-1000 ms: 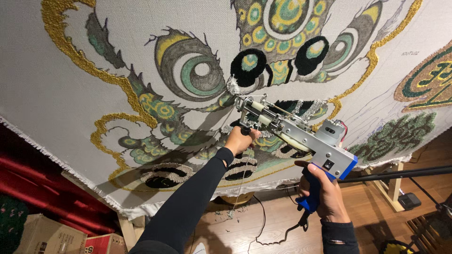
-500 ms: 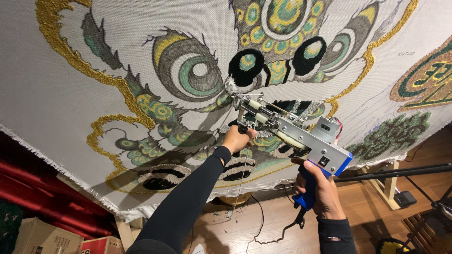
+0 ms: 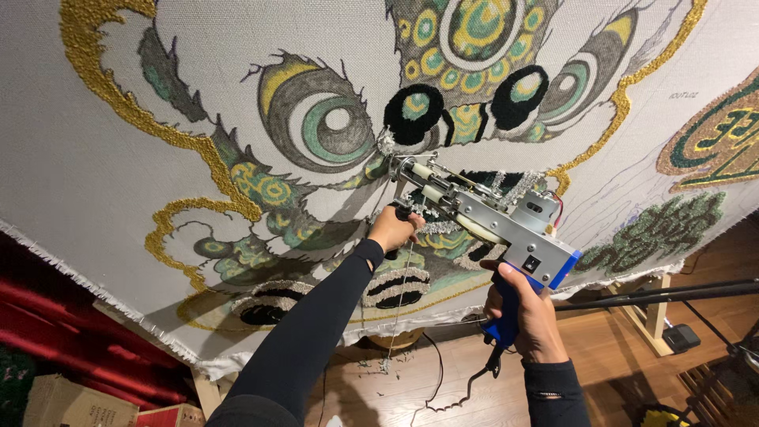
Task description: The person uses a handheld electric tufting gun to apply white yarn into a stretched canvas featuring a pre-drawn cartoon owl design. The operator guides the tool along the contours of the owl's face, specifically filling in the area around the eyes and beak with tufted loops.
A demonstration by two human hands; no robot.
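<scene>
1. Right hand [image 3: 528, 316]: fingers wrapped tight round the blue grip of the tufting gun [image 3: 482, 209]; index finger lies up along the grip towards the grey body.
2. Left hand [image 3: 393, 228]: fist closed on the gun's black front handle; black sleeve runs down from the wrist towards the camera.
3. Gun: grey metal body with blue edge and small black switch just above the right hand. The body slants up and left from there, past the left hand, and its needle end meets the cloth [image 3: 95, 174] just above that hand.
4. Cloth: pale backing stretched overhead and tilted, filling the view above both hands. Tufted lion-like face on it in green, gold, grey and black. Needle end sits below a black-and-green round patch [image 3: 417, 112]; a second such patch lies up and right of it.
5. Large grey-green eye [image 3: 322, 122]: up and left of the left hand, well apart from the gun.
6. Gold outline [image 3: 118, 103]: far left of the left hand, curling down the cloth.
7. Yarn [image 3: 402, 292]: thin strand hanging straight down just right of the left forearm.
8. Cord [image 3: 462, 387]: black, trailing from the grip's base below the right hand onto the wood floor [image 3: 617, 372].
9. Black pole [image 3: 672, 294]: right of the right hand, nearly level.
10. Cardboard boxes [image 3: 71, 403]: far down-left of the left arm.
</scene>
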